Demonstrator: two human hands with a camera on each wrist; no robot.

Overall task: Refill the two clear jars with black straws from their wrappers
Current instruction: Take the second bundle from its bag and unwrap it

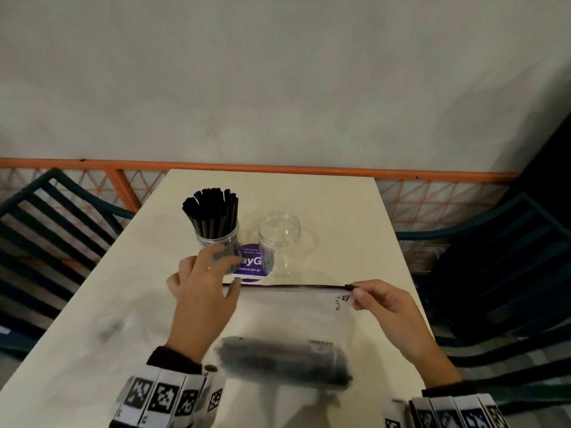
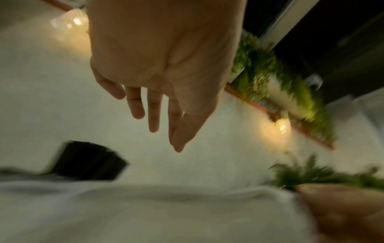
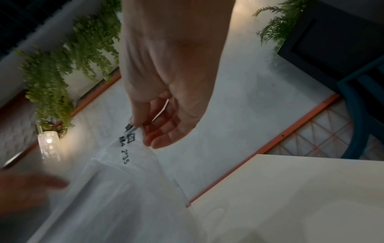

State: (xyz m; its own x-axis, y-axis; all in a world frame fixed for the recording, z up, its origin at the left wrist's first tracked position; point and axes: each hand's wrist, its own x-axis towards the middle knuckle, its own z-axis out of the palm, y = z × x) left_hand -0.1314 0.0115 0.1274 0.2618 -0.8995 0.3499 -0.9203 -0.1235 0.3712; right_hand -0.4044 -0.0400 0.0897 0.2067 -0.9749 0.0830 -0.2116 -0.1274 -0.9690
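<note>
1. nearest the person, a roll of black straws (image 1: 284,361) lies on its side inside a clear wrapper bag (image 1: 293,316), at about 6 o'clock on the cream table (image 1: 340,211); it is blurred in the head view.
2. the bag spreads flat toward 12 o'clock, its dark top edge running across between the two hands, with small black print at the right corner (image 3: 126,148).
3. the right hand (image 1: 386,307), at about 4 o'clock, pinches that right corner of the bag's top edge between thumb and fingers (image 3: 158,138); the other fingers hang loosely curled.
4. the left hand (image 1: 204,291), at about 8 o'clock, holds nothing: its fingers (image 2: 135,105) are spread and relaxed, the thumb tip right by the left end of the bag's edge; i cannot tell if it touches.
5. just beyond the left hand stands a clear jar (image 1: 221,242) packed with upright black straws (image 1: 213,211).
6. beside it toward 1 o'clock stands a second clear jar (image 1: 279,242), with nothing in it, and a purple round sticker (image 1: 251,262) lies on the table between the two.
7. dark slatted chairs (image 1: 46,217) stand either side, and an orange rail (image 1: 278,168) runs behind the table at 12 o'clock.
</note>
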